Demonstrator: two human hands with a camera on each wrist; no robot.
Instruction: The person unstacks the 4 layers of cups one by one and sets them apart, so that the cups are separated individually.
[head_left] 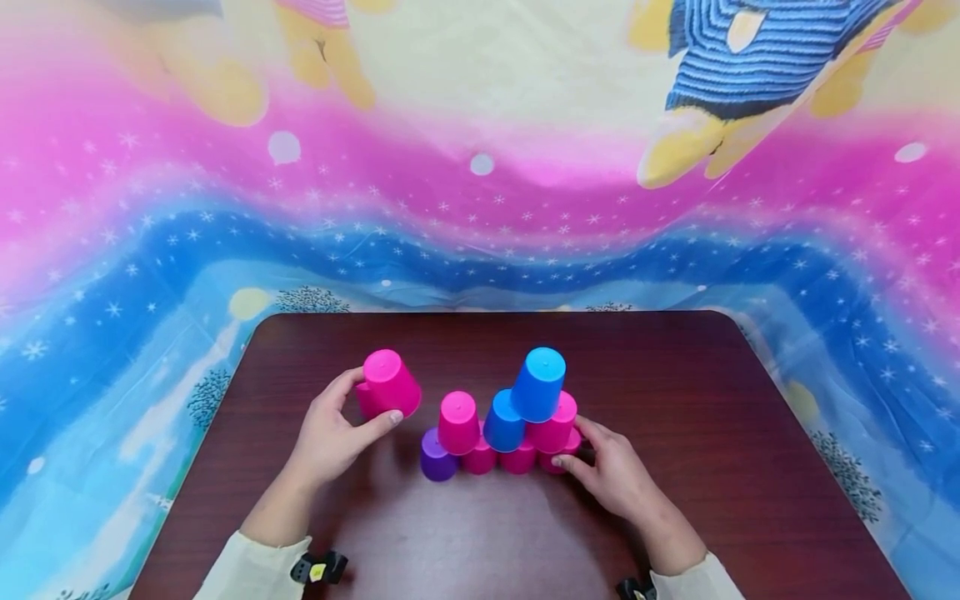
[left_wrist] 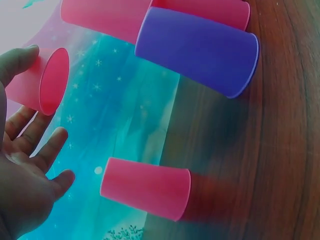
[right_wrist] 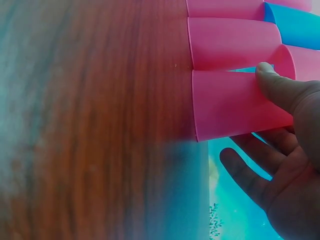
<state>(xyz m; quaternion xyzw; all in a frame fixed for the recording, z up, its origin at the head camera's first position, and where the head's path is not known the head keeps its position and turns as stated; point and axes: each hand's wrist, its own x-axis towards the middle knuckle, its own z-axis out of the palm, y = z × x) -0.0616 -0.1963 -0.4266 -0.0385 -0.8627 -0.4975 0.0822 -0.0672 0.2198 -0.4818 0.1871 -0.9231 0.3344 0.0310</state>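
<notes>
My left hand (head_left: 330, 433) grips an upside-down pink cup (head_left: 390, 383) between thumb and fingers, raised left of a stack. Partly hidden behind it, another pink cup (left_wrist: 145, 189) stands upside down on the table. The stack is built of upside-down cups. Its bottom row has a purple cup (head_left: 438, 457) at the left end and pink ones beside it. Above sit a pink cup (head_left: 458, 423), a blue cup (head_left: 504, 423) and a pink cup (head_left: 553, 427), with another blue cup (head_left: 542, 385) on top at the right. My right hand (head_left: 618, 475) holds the bottom row's rightmost pink cup (right_wrist: 230, 105).
The cups stand on a dark brown wooden table (head_left: 712, 400) with rounded far corners. Behind and beside it hangs a colourful printed cloth (head_left: 450, 208). Black straps (head_left: 318, 569) sit at both wrists, by the light sleeves.
</notes>
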